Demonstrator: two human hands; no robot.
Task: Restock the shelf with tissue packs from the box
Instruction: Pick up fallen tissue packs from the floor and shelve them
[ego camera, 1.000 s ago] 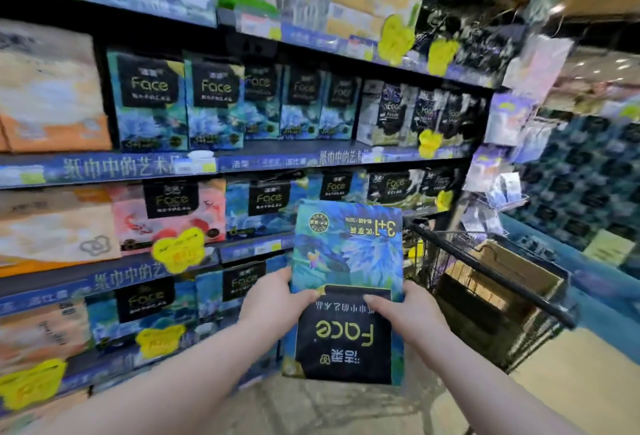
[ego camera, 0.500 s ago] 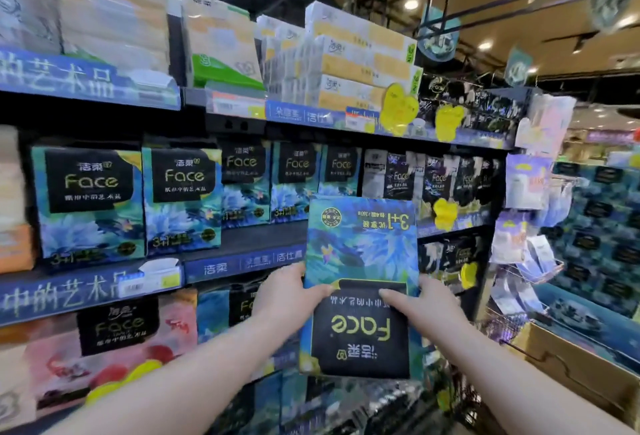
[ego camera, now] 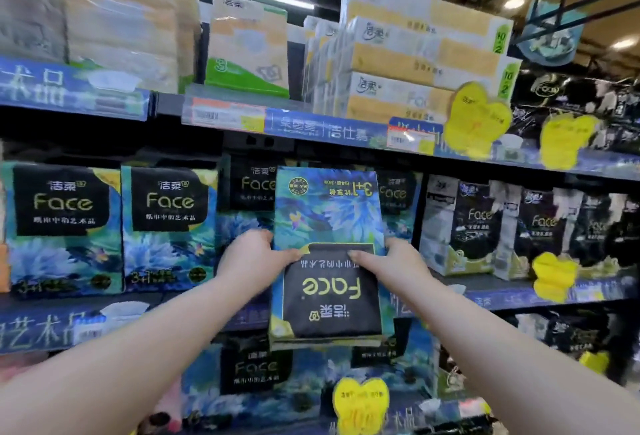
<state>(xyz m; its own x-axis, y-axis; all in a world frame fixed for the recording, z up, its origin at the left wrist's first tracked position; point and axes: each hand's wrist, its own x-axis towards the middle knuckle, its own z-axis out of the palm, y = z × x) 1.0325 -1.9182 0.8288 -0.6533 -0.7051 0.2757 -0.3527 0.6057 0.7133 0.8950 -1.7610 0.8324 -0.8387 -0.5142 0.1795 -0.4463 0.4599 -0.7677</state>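
I hold a blue floral "Face" tissue pack (ego camera: 329,226) upside down in front of the middle shelf (ego camera: 156,299). My left hand (ego camera: 251,258) grips its left edge, thumb on the black label. My right hand (ego camera: 391,261) grips the right edge the same way. Matching blue Face packs (ego camera: 169,226) stand in a row on that shelf to the left and behind the held pack. The box is out of view.
Black and white Face packs (ego camera: 485,226) fill the shelf to the right. White and yellow tissue bundles (ego camera: 415,50) are stacked on the upper shelf. Yellow price tags (ego camera: 478,119) hang from the shelf rails. More blue packs (ego camera: 256,375) sit on the lower shelf.
Both hands have raised the pack from the lower shelves up to the middle shelf. My view has tilted upward, and the trolley with the box has dropped out of sight.
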